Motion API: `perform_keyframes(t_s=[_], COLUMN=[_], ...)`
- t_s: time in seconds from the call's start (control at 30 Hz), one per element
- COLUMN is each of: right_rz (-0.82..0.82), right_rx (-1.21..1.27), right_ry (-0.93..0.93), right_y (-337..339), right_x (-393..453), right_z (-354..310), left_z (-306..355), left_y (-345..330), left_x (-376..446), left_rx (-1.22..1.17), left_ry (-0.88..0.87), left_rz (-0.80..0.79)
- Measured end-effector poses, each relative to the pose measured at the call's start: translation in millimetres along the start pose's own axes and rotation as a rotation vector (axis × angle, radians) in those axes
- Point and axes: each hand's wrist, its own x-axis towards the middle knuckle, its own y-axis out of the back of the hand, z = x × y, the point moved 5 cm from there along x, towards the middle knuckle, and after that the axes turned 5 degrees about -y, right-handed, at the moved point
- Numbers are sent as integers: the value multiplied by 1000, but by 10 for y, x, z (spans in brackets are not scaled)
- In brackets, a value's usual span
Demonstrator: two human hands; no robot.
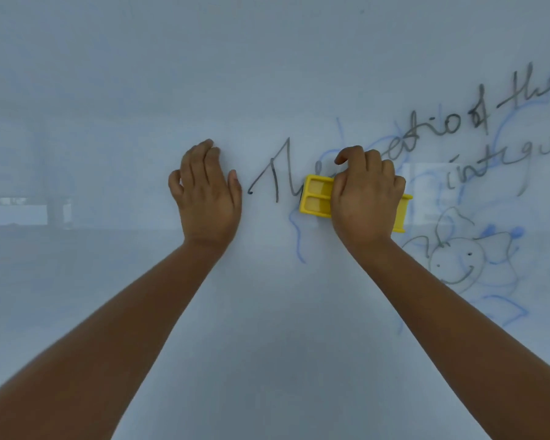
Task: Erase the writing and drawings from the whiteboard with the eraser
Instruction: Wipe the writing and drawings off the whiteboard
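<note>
Both bare forearms reach up and forward to the glossy white whiteboard point(140, 90). Left hand point(205, 198) lies flat against bare board, fingers together and pointing up, thumb spread toward the writing; it holds nothing. Right hand point(364, 198) clasps the yellow plastic block eraser point(316, 198) from above, fingers curled over its top edge, pressing it to the board over the start of the black cursive writing point(458, 128). Blue scribbles and a smiling face drawing point(458, 262) sit lower right.

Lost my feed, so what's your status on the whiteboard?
Right hand on yellow eraser, pressed over black writing. Left hand flat on whiteboard. Smiley drawing untouched. Nothing blocking.
</note>
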Motion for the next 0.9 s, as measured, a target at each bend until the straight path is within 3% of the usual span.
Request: perform_keyframes(t_s=[0.13, 0.27, 0.5, 0.6, 0.9], right_rz=[21, 14, -146, -132, 41], right_rx=[-26, -12, 10, -1, -5], right_ry=[-20, 86, 324, 362, 160], right_y=[-26, -53, -86, -72, -170], right_x=[-70, -410, -1092, -822, 470], right_z=[-40, -147, -276, -329, -734], left_z=[-50, -57, -46, -39, -46], left_y=[-9, -15, 6, 11, 14], left_x=[-21, -47, -66, -75, -113], left_rx=[-60, -77, -57, -48, -36], left_ry=[34, 27, 6, -2, -13], left_rz=[76, 100, 70, 64, 25])
